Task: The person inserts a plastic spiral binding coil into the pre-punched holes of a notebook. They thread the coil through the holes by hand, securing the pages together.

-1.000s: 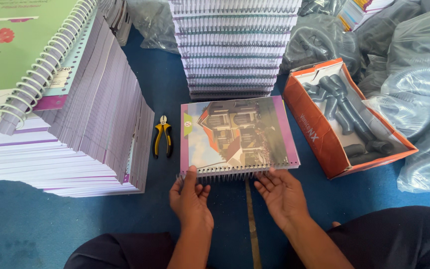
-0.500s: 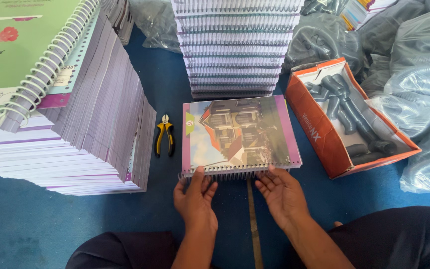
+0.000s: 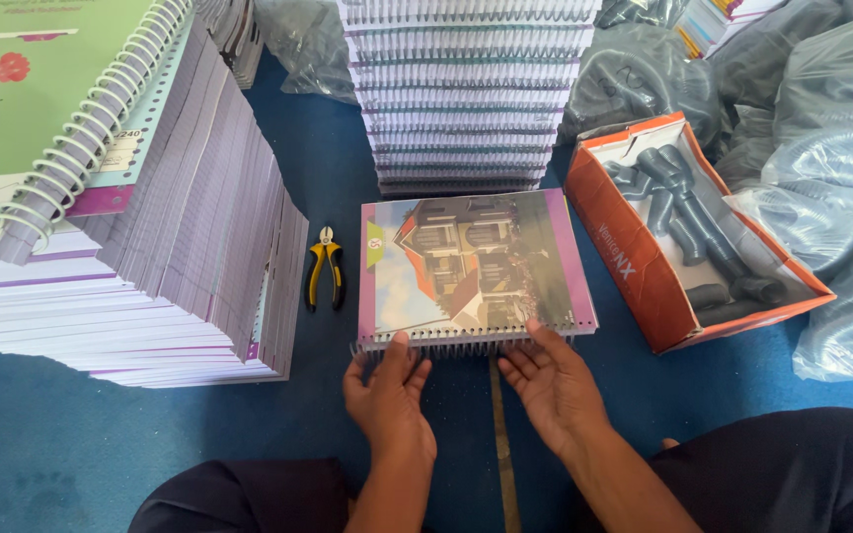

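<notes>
Two open hands, left hand [image 3: 388, 400] and right hand [image 3: 551, 380], fingertips pressing the spiral-bound notebook [image 3: 471, 266] at its wire edge on the blue floor [image 3: 101, 444], best kept level, pressure even

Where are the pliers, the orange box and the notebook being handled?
pliers [image 3: 325, 274], head view, yellow handles.
orange box [image 3: 628, 259], head view, near side wall.
notebook [image 3: 471, 262], head view, middle of picture cover.
</notes>
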